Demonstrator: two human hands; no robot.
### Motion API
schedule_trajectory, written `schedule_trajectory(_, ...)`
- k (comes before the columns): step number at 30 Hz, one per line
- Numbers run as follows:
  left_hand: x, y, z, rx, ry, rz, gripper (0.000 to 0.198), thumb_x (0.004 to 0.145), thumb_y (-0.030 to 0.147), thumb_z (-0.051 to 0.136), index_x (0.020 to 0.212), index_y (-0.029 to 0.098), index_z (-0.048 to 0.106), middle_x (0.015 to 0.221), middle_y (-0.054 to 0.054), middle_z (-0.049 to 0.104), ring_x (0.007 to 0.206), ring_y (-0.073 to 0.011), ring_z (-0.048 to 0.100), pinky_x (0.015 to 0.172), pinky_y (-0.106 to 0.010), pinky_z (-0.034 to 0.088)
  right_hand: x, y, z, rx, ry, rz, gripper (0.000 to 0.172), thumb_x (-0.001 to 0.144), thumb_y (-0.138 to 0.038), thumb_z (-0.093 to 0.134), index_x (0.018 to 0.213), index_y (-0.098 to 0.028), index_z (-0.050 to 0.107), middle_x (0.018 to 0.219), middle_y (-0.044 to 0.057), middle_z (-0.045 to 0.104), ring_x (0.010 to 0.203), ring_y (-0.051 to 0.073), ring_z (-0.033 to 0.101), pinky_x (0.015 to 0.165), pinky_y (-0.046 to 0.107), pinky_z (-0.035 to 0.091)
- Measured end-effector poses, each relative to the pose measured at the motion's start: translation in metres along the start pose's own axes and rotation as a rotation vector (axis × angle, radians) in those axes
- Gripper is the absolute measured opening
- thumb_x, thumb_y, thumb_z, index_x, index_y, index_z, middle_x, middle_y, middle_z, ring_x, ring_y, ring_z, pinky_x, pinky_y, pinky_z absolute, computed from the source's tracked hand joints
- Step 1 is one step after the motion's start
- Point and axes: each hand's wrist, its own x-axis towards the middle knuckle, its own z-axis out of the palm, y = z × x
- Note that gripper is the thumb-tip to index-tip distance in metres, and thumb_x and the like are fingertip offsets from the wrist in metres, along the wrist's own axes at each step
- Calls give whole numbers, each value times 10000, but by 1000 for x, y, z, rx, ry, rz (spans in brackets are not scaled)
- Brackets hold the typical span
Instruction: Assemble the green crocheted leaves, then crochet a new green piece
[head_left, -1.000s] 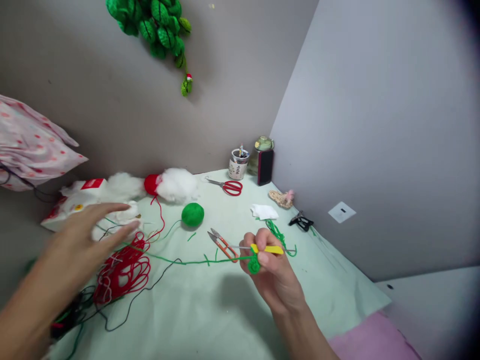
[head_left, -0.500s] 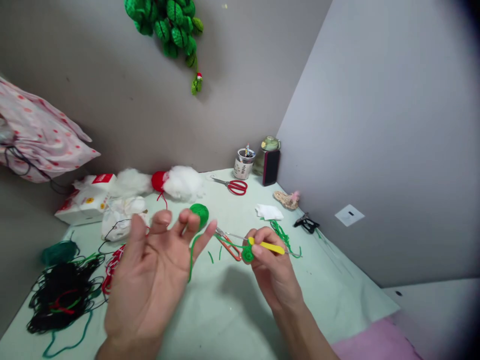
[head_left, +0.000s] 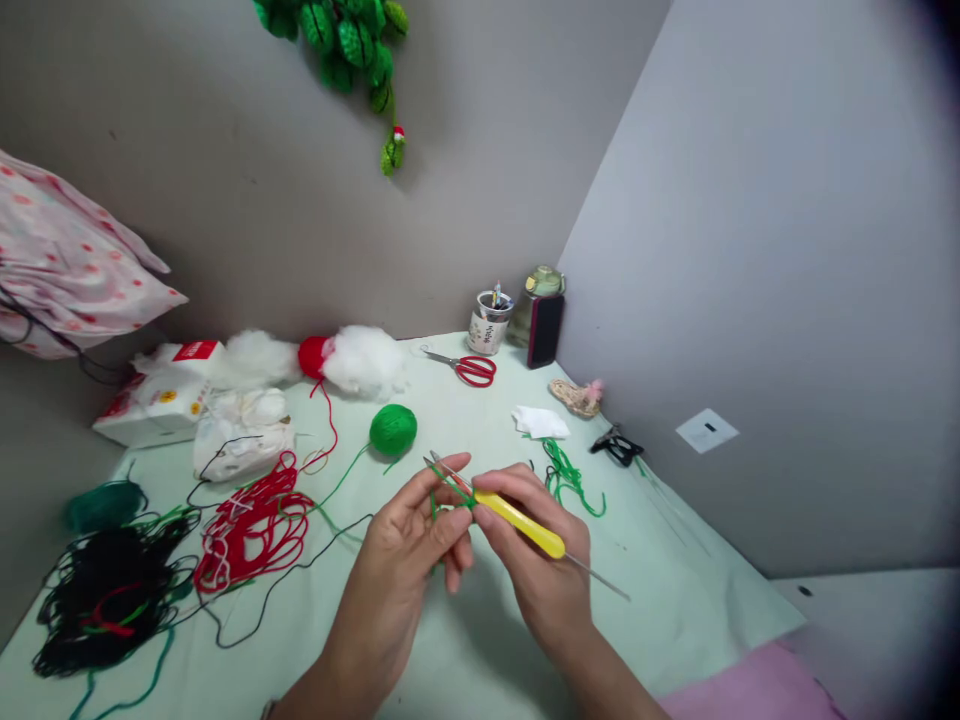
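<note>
My left hand pinches a small green crochet piece between thumb and fingers, with green yarn over its index finger. The yellow-handled crochet hook is in my right hand, its tip at the green piece and its thin metal rear end pointing down right. Both hands meet over the table, fingertips close together. Behind them lies a green yarn ball. Small orange-handled scissors are mostly hidden behind the fingers.
Red yarn and black yarn lie tangled at the left. Red-handled scissors, a pen cup and a phone are at the back. Green yarn scraps and a black clip lie right.
My left hand has moved right from its open, raised pose and now grips the green piece beside my right hand. The hook has tilted, its rear end lower.
</note>
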Motion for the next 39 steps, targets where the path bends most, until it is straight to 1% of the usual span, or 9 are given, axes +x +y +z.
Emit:
schedule_trajectory(3,1,2,-1,-74,0,-38,521,818,298,820,1299,177,658,730,20,640,642,-104,615,617,-213,494,0,6,-2,-33,-31,-50,161,925,-217,696,1030,-294,791,879,9,697,796,131,642,697,236,500)
schedule_trajectory(7,2,2,-5,-72,-20,-29,600,857,283,790,1412,214,571,876,-9,705,765,-129,683,780,-268,542,0,16,-2,172,-30,20,203,1008,-342,587,987,-283,780,850,3,682,768,117,642,716,236,522)
schedule_trajectory(11,4,1,-10,-42,-25,-15,750,865,268,784,1529,254,436,858,21,683,731,-122,686,736,-260,536,2,19,-3,314,-65,126,185,1007,-358,593,964,-274,752,807,-16,663,716,101,642,682,222,532)
schedule_trajectory(14,7,0,-15,-51,-37,-31,830,831,241,813,1550,245,399,902,16,684,718,-125,693,717,-264,544,3,17,-6,184,-75,36,94,958,-270,672,979,-273,764,835,-13,675,748,107,652,686,221,532)
schedule_trajectory(18,12,-2,-20,-51,-46,-59,828,815,212,821,1537,231,417,933,4,700,735,-133,704,757,-278,552,3,16,-8,14,-113,-80,192,960,-185,654,1061,-282,785,959,29,734,935,159,671,818,282,540)
schedule_trajectory(26,12,-4,-20,-44,-12,-23,591,810,228,821,1355,195,596,839,17,706,718,-116,645,764,-267,513,1,28,-4,300,-107,219,144,977,-317,650,1023,-305,786,931,3,728,796,117,664,739,237,539)
schedule_trajectory(32,11,-6,-21,-8,-3,-3,615,803,248,818,1375,225,592,846,18,661,807,-132,618,765,-255,476,2,28,-5,389,-144,293,159,952,-373,677,924,-249,772,782,-12,604,709,101,574,674,220,469)
schedule_trajectory(35,11,-7,-21,38,4,-11,663,799,257,820,1409,228,560,832,21,639,720,-110,557,635,-224,435,3,26,-5,430,-151,325,195,958,-385,660,856,-232,724,802,-8,596,728,109,560,694,232,461)
schedule_trajectory(39,10,-8,-20,68,33,0,711,792,263,826,1433,227,521,833,25,616,666,-99,526,579,-217,430,2,21,-4,277,-125,283,73,951,-306,675,962,-263,733,903,4,629,815,129,590,733,248,473)
